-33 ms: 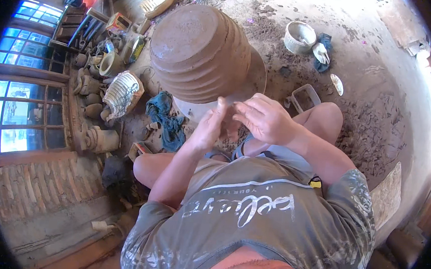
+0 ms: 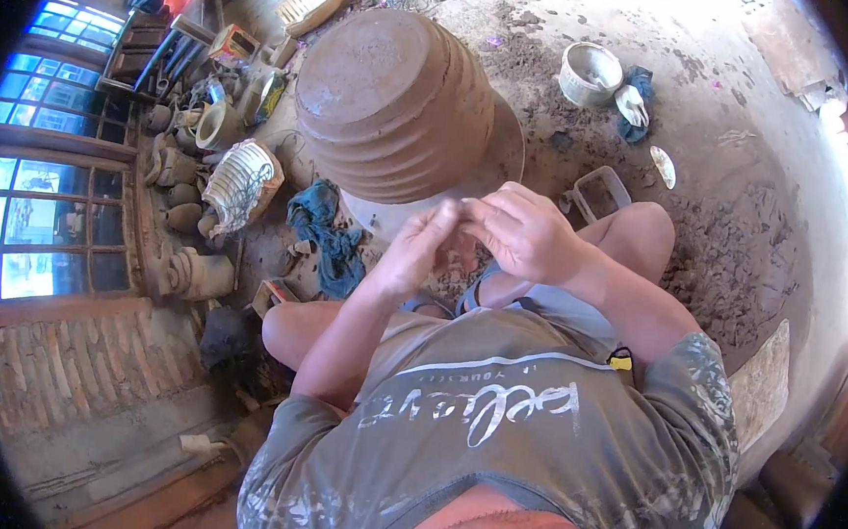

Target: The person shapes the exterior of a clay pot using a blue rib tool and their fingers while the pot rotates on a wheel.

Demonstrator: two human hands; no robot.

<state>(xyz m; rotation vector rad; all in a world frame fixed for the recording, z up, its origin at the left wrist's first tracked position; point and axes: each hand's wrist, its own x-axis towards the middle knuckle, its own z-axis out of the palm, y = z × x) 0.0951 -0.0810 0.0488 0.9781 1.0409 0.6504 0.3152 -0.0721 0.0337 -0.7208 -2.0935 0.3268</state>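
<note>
On clay-strewn floor, with paned windows off left, sat facing a large ribbed clay vessel. Held left hand and right hand together just this side of it, bunching bent right fingers at the left thumb's tip. Could not tell about anything pinched between, nor about the other left fingers.

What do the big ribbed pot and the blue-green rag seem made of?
The pot looks like unfired clay, probably damp: brown, ridged, with a sheen on top. The rag seems to be fabric, judging by its soft folds; which fibre, I can't tell.
</note>
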